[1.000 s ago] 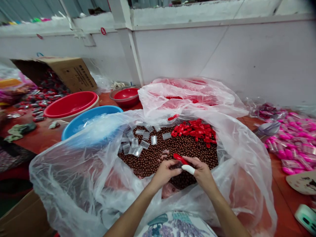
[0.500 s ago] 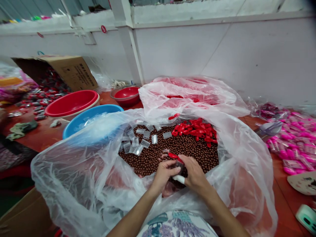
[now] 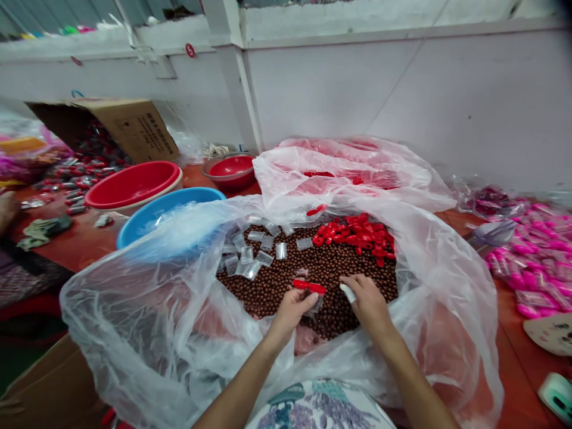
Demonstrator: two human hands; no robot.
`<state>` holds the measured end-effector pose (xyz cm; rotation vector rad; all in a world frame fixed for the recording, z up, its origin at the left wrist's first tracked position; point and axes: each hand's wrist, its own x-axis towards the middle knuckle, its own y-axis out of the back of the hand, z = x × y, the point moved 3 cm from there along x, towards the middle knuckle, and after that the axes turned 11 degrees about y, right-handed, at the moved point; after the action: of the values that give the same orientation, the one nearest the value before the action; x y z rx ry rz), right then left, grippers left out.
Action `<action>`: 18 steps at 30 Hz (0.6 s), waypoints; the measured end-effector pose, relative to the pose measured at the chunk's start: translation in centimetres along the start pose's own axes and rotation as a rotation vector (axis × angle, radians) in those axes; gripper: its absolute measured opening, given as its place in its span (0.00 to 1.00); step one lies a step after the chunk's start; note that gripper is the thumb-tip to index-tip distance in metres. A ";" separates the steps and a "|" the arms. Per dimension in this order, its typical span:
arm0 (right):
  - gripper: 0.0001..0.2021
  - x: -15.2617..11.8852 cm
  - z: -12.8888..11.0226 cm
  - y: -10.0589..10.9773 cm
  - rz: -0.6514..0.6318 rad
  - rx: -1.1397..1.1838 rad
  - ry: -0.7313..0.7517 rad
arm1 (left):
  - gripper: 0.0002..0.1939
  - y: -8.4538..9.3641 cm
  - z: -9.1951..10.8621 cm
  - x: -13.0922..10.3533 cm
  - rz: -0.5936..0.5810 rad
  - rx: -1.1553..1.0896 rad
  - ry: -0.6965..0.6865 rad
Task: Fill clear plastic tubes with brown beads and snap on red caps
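My left hand [image 3: 289, 311] pinches a small clear plastic container [image 3: 317, 306] with a long red plastic cap [image 3: 309, 286] on top. My right hand [image 3: 367, 301] is apart from it, low over the small round brown balls [image 3: 333, 301], fingers stretched forward and holding nothing I can see. A white wrap [image 3: 347, 292] covers one of its digits. The balls fill a large translucent plastic bag [image 3: 170, 322] spread open in front of me. On them lie several clear containers [image 3: 252, 256] at the left and a pile of red caps [image 3: 357, 231] at the right.
Behind the bag's left rim stand a blue basin [image 3: 134, 229] and red basins [image 3: 134, 185]. A tipped cardboard box [image 3: 143, 131] spills red-capped pieces. Another bag [image 3: 348, 158] with red pieces lies at the back. Pink packed pieces [image 3: 536, 256] heap at the right.
My hands were together around the container. Now my right hand has let go and moved right, over the balls, while my left hand keeps the red-capped container.
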<state>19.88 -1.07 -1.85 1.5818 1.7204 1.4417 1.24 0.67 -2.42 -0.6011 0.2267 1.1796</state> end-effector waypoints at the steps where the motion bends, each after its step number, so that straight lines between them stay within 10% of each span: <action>1: 0.25 0.0 0.7 0.0 -0.029 -0.055 -0.037 | 0.17 0.1 0.0 0.0 -0.011 -0.012 0.007; 7: 0.20 0.1 0.8 -0.3 -0.054 -0.055 -0.080 | 0.17 -0.1 -0.7 -0.2 -0.108 -0.069 0.040; 12: 0.09 0.2 -1.3 0.2 0.177 0.475 -0.207 | 0.16 -0.6 -0.6 -0.6 -0.126 -0.005 0.010; 18: 0.10 0.3 -3.0 -0.1 0.107 0.548 0.057 | 0.16 -0.7 -0.4 -0.6 -0.060 0.026 0.007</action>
<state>17.27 -2.02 -0.64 1.9383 2.2278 1.1206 1.76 -0.19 -2.24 -0.5852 0.2279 1.1157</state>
